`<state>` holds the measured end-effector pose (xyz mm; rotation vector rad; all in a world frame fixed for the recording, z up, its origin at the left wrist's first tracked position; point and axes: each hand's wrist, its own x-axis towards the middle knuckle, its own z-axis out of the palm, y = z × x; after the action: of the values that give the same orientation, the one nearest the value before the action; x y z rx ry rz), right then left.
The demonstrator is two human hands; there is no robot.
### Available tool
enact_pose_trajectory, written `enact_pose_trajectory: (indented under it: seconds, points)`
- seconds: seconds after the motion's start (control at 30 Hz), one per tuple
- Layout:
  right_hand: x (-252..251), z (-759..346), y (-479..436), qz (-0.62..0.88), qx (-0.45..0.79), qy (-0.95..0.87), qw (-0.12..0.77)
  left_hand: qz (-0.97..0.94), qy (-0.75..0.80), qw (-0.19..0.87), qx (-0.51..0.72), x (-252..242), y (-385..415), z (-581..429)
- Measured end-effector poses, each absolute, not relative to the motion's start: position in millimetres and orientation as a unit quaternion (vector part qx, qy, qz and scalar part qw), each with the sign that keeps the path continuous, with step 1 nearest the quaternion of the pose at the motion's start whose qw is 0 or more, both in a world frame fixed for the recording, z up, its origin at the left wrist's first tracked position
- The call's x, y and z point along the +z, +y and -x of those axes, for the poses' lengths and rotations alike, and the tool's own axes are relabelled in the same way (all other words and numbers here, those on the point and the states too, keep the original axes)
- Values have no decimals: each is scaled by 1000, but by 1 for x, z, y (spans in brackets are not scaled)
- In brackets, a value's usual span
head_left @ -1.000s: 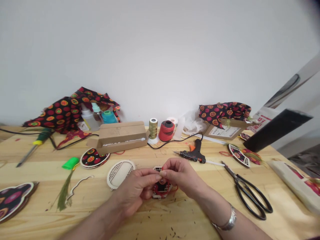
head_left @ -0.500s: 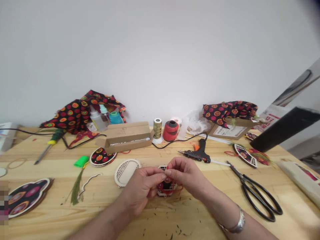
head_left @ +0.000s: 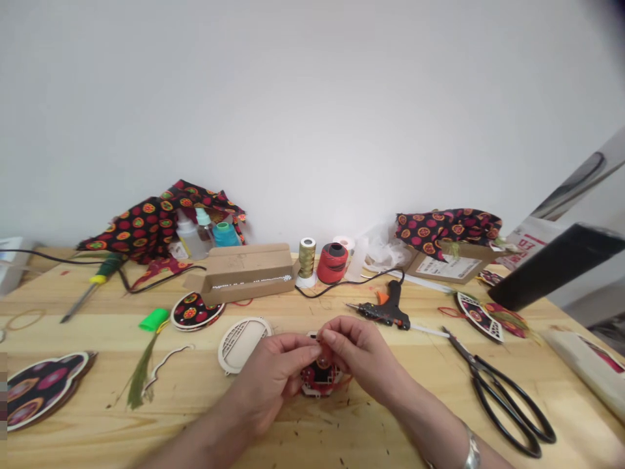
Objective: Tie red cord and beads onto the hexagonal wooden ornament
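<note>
My left hand (head_left: 273, 371) and my right hand (head_left: 359, 352) meet at the middle front of the table, thumbs and forefingers pinched together. Between the fingertips shows a bit of fine red cord (head_left: 347, 382), which also trails out at the ornament's right side. Just below them is an octagonal ornament (head_left: 319, 378) with a pale wooden lattice frame over dark and red patterned fabric. My fingers cover its upper part. Whether the left fingers also touch its edge is hidden. A round pale wooden lattice piece (head_left: 244, 345) lies beside my left hand.
Behind lie a hot glue gun (head_left: 385, 306), a red thread spool (head_left: 333, 264), a gold thread spool (head_left: 307, 260) and an open cardboard box (head_left: 249, 273). Large black-handled scissors (head_left: 508, 397) rest at right. A green tassel (head_left: 144, 371) and a screwdriver (head_left: 92, 290) are at left.
The view has shifted slightly, so most things sit a little lower in it. Both hands keep their pinch above the octagonal ornament, with small finger movements.
</note>
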<state>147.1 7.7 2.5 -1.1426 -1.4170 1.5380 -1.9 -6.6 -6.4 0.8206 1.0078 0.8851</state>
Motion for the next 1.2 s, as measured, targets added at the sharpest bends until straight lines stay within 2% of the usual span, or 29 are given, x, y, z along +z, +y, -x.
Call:
enact_pose_trajectory:
  seconds: [0.2, 0.47, 0.7, 0.83, 0.93, 1.03, 1.1, 1.13, 1.2]
  points:
    - [7, -156, 10, 457, 518, -651, 315, -348, 461, 695, 428, -6, -4, 5]
    - [14, -156, -4, 506, 271, -762, 300, -298, 480, 688, 455, -3, -2, 6]
    - [-1, -145, -18, 364, -70, -887, 276, -280, 457, 710, 457, 2, -2, 5]
    - [-8, -143, -21, 294, -157, -924, 189, -234, 450, 734, 452, 0, -3, 5]
    - [-8, -138, -22, 249, -191, -935, 166, -204, 431, 754, 451, -3, -3, 6]
    - [-5, -133, -22, 199, -164, -943, 211, -176, 399, 773, 460, -5, -3, 5]
    - [-2, -134, -21, 184, -76, -937, 287, -167, 394, 772, 470, -4, -3, 3]
    - [0, -136, -20, 195, -10, -915, 353, -166, 396, 770, 472, -2, -3, 3]
    - [4, -141, -15, 283, 124, -859, 409, -173, 402, 766, 471, 2, -4, 1]
